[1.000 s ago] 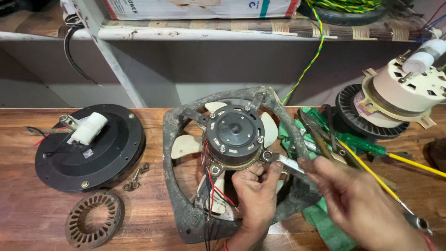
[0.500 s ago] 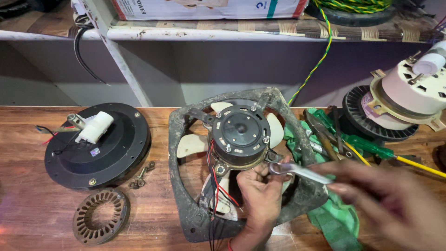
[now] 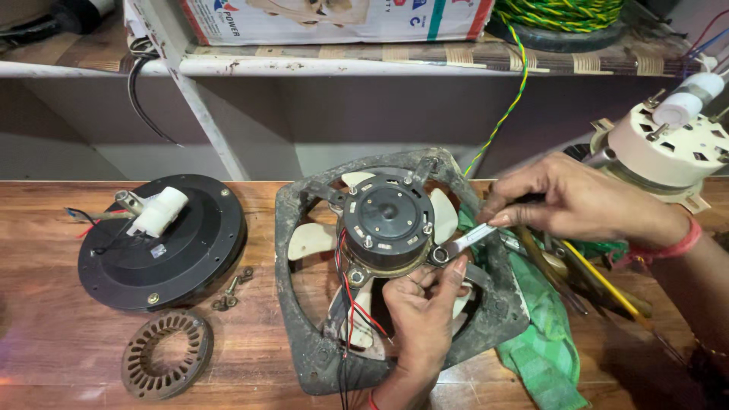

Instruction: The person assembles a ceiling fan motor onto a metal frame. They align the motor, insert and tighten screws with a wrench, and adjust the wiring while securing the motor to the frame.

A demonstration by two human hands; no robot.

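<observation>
On the wooden counter (image 3: 45, 357), a black round motor housing (image 3: 163, 243) lay at the left, a rusty stator ring (image 3: 165, 355) before it. At centre lay the grimy exhaust fan frame (image 3: 304, 334) with its dark motor (image 3: 387, 224). The left hand (image 3: 418, 319) pinched a bolt at the motor's rim. The right hand (image 3: 577, 201) gripped a small spanner (image 3: 456, 244), its ring end at that bolt, above a green cloth (image 3: 547, 349).

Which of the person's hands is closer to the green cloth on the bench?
The right hand. It hovers just above the green cloth, holding the spanner. The left hand rests on the fan frame, beside the cloth's left edge.
</observation>
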